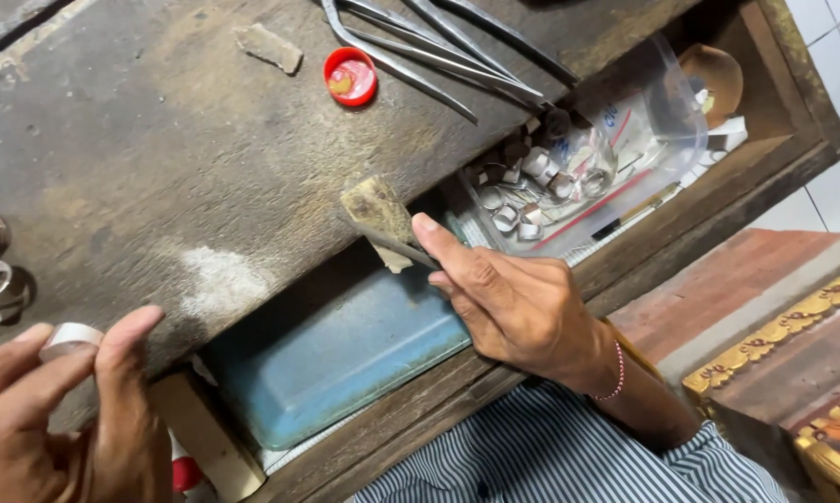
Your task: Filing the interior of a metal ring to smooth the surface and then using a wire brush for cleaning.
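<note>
Two hands work apart: the left hand (61, 410) pinches a white ring band (68, 337) at lower left, while the right hand (508, 298) grips a flat file (382, 224), its long axis angled up-left over the open drawer (718, 219).

**Ring band up, file at the bench edge**

The pale metal ring band (68, 337) sits upright, pinched at lower left just off the worn bench top. The flat metal file (392, 244) lies tilted over the open drawer, its dark tip against a small wooden peg.
</note>
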